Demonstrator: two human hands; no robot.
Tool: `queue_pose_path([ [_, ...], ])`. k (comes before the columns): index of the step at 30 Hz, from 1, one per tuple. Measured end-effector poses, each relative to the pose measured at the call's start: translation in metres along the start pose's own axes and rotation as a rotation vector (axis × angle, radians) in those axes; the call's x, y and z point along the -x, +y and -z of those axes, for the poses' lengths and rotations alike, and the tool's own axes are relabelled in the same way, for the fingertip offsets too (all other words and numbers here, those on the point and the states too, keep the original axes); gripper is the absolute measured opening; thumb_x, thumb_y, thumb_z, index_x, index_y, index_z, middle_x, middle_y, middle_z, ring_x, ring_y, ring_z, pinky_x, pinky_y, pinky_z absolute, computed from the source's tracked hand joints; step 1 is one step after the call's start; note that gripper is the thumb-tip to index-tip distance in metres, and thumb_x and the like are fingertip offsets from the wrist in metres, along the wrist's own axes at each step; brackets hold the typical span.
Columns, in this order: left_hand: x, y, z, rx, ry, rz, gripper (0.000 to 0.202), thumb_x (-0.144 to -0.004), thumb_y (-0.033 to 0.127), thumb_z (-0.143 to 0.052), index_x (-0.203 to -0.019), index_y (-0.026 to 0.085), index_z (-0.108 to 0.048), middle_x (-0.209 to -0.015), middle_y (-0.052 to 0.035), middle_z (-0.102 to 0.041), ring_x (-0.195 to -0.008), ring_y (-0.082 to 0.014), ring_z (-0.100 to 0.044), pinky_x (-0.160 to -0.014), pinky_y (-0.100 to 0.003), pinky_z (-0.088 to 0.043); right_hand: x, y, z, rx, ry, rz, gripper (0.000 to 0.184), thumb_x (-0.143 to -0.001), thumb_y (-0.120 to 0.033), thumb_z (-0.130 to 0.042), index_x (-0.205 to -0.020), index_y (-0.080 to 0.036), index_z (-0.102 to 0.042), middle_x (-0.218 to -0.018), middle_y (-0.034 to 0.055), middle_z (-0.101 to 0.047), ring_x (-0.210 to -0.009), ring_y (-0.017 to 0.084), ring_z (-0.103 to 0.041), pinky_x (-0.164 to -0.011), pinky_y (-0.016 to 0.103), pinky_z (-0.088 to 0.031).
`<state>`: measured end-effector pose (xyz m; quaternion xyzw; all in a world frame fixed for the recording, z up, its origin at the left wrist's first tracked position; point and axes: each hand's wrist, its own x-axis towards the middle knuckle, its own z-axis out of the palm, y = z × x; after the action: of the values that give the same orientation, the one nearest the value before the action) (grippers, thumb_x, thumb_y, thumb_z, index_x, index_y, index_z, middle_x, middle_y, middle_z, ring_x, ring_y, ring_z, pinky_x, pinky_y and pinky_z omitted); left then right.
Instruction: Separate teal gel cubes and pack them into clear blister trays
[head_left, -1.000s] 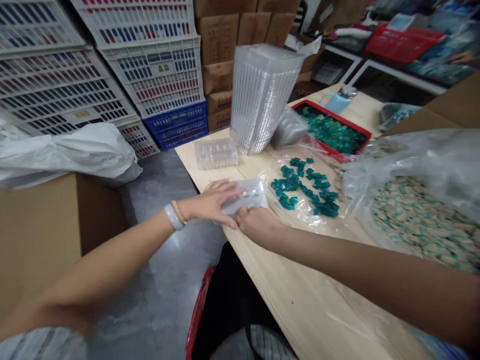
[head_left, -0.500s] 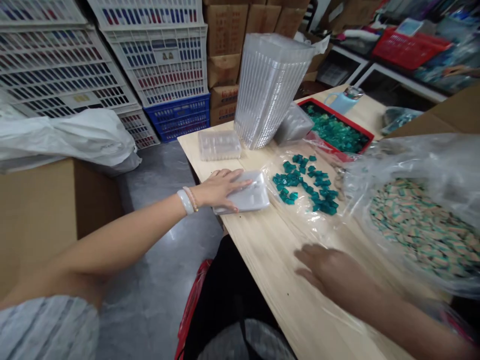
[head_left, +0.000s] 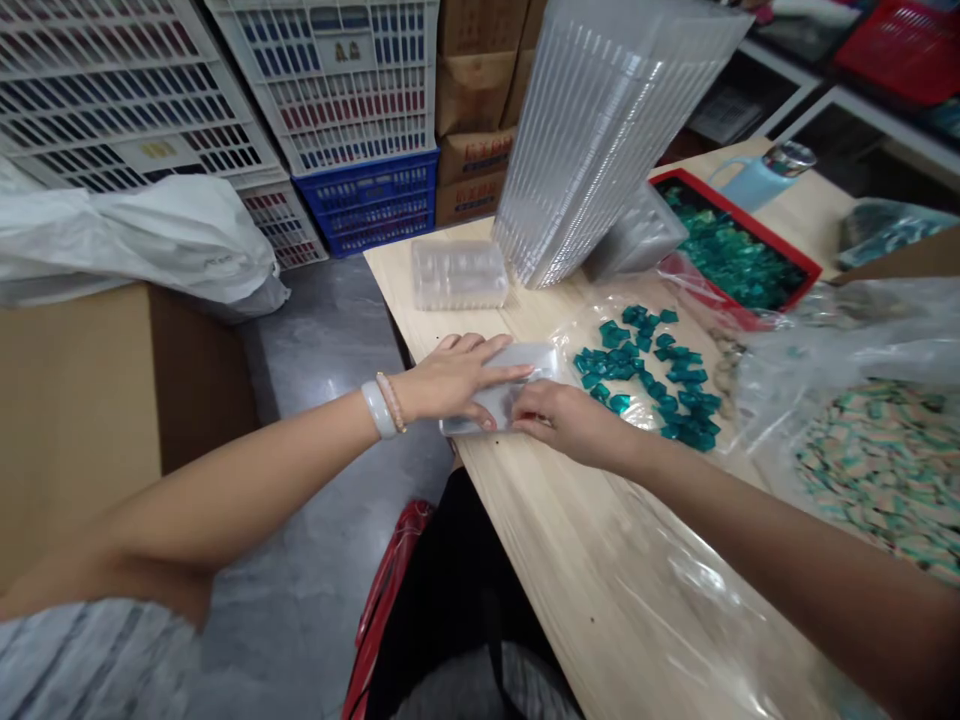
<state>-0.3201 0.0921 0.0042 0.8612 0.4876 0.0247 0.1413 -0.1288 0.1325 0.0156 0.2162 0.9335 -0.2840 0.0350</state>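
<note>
A clear plastic tray (head_left: pixel 501 392) lies at the table's left edge. My left hand (head_left: pixel 459 382) rests on top of it, fingers spread and flat, a bracelet and bangle at the wrist. At the tray's near right side is my right hand (head_left: pixel 559 418), its fingers curled together against the plastic; whatever they pinch is hidden. Just right of the tray, several teal translucent star-like pieces (head_left: pixel 611 362) are scattered on clear plastic film. Behind my left hand sits another clear tray (head_left: pixel 459 275), apart from the first.
A tall leaning stack of clear trays (head_left: pixel 577 140) stands at the back. Beside it a red tray (head_left: pixel 806 285) holds many green pieces, near a light blue cup (head_left: pixel 754 185). A plastic bag of striped pieces (head_left: pixel 885 470) is at right; a cardboard box (head_left: pixel 75 380) stands left.
My right hand has moved left and away from me, from over the bare wood to the tray, its fingers now curled. My left hand stays on the tray. The view has shifted closer.
</note>
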Motion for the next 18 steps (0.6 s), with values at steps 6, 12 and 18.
queue_pose_path([
  [6,0.0,0.0,-0.001,0.005,0.006,-0.009,0.072,-0.069,0.056,-0.051,-0.131,0.039,-0.019,-0.139,-0.004,-0.016,-0.114,-0.0294,-0.024,-0.091,-0.041,-0.02,-0.005,-0.001,0.003,0.009,-0.038,0.004,0.01,-0.077,-0.019,-0.051,-0.07,-0.016,-0.057,-0.071,0.0021,-0.058,-0.071,0.014,-0.051,-0.065,0.025,-0.037],
  [12,0.0,-0.003,-0.002,0.007,0.026,-0.021,0.071,-0.07,0.055,-0.052,-0.131,0.04,-0.018,-0.139,-0.004,-0.016,-0.114,-0.0291,-0.025,-0.091,-0.04,-0.02,-0.007,-0.001,0.007,0.056,-0.081,0.022,0.01,-0.076,-0.017,-0.05,-0.07,-0.015,-0.058,-0.073,0.0019,-0.058,-0.072,0.013,-0.052,-0.065,0.023,-0.038],
  [18,0.001,0.002,-0.002,0.033,0.013,-0.006,0.069,-0.07,0.052,-0.051,-0.13,0.038,-0.021,-0.14,-0.0041,-0.015,-0.115,-0.0291,-0.025,-0.092,-0.042,-0.02,-0.01,-0.02,0.003,0.354,-0.164,-0.025,0.015,-0.074,-0.013,-0.048,-0.081,-0.012,-0.061,-0.081,0.0083,-0.062,-0.076,0.018,-0.056,-0.065,0.026,-0.04],
])
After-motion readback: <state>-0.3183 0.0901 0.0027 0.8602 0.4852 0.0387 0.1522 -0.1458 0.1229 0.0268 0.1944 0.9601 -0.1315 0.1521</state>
